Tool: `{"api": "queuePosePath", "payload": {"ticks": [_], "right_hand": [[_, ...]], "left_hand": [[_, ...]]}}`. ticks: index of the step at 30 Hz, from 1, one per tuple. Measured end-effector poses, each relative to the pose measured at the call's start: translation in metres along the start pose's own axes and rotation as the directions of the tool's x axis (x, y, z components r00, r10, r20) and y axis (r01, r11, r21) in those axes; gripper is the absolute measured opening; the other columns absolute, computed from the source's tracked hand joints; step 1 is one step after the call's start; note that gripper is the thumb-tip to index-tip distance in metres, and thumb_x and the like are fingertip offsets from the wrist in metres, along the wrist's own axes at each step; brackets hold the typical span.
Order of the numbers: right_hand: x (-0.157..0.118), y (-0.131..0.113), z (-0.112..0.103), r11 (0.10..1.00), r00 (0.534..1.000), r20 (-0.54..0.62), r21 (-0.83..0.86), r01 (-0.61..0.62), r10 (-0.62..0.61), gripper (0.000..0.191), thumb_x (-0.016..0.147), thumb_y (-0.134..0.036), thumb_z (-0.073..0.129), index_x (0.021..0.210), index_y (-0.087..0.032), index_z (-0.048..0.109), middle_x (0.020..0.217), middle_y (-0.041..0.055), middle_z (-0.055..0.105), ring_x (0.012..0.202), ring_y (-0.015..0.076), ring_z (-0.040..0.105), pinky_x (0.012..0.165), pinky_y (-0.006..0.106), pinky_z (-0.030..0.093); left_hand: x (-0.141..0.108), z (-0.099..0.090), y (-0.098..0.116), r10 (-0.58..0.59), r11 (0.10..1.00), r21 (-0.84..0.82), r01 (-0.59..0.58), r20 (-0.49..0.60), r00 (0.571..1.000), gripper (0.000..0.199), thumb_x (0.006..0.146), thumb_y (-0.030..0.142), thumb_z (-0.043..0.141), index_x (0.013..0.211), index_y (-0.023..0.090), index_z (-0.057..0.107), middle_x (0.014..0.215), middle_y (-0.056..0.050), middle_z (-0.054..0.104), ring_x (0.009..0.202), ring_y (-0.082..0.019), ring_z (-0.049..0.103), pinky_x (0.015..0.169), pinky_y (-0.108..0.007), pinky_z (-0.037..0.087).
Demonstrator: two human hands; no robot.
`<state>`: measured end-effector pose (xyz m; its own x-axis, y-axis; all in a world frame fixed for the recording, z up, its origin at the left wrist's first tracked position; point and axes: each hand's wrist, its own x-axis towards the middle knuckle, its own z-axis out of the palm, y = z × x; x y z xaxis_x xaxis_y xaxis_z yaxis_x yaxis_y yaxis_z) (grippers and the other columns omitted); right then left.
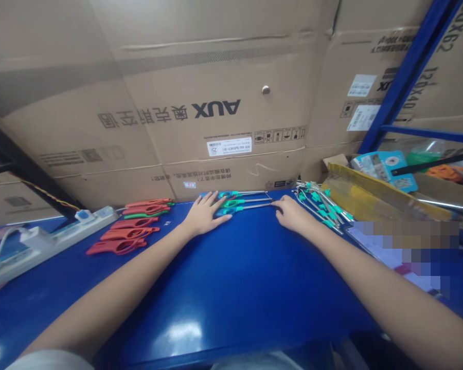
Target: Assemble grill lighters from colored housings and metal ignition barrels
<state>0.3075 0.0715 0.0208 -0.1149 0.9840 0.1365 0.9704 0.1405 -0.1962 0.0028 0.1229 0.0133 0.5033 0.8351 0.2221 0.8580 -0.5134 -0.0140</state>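
Observation:
Three slim tools with metal rods, teal-green collars and blue or green handles lie side by side at the back of the blue table; the nearest rod (254, 206) points right. My left hand (203, 213) rests on the handle ends, fingers spread and thumb stretched out, partly covering them. At the opposite end, my right hand (293, 213) has its fingers curled, with the index finger and thumb at the tip of the nearest rod. Just right of that hand is a loose pile of metal rods with teal-green collars (321, 203).
Several red-orange plastic handles (123, 234), with a green one (144, 215) among them, lie in a row on the left. Beyond them runs a white power strip (57, 244). A large cardboard box (185, 77) stands behind the table. An open yellow-edged carton (355, 190) sits right.

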Motion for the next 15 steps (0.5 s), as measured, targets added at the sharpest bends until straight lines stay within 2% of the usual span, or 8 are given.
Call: {"api": "queuePosePath", "payload": {"ticks": [11,15], "right_hand": [[-0.0043,0.0068,-0.0104,0.983,0.987,0.025,-0.097,-0.153,0.156,0.038,0.091,-0.014,0.051,0.123,-0.011,0.070,0.120,0.0215,0.060,0.111,0.0298,0.063,0.094,0.038,0.049],[-0.0076,0.0079,-0.0107,0.981,0.988,0.008,-0.122,-0.154,0.156,0.035,0.090,-0.018,0.054,0.119,-0.014,0.072,0.123,0.0225,0.059,0.115,0.0353,0.060,0.090,0.043,0.051]], "left_hand": [[0.0060,-0.0036,0.0063,-0.047,0.999,-0.018,0.047,0.021,0.999,0.079,0.095,0.077,0.032,0.158,0.029,0.036,0.167,-0.010,0.026,0.154,-0.035,0.026,0.123,-0.057,0.021],[0.0063,-0.0033,0.0072,-0.040,0.999,-0.025,0.040,-0.001,0.999,0.079,0.095,0.076,0.033,0.157,0.028,0.037,0.166,-0.012,0.029,0.153,-0.035,0.029,0.122,-0.057,0.023]]}}
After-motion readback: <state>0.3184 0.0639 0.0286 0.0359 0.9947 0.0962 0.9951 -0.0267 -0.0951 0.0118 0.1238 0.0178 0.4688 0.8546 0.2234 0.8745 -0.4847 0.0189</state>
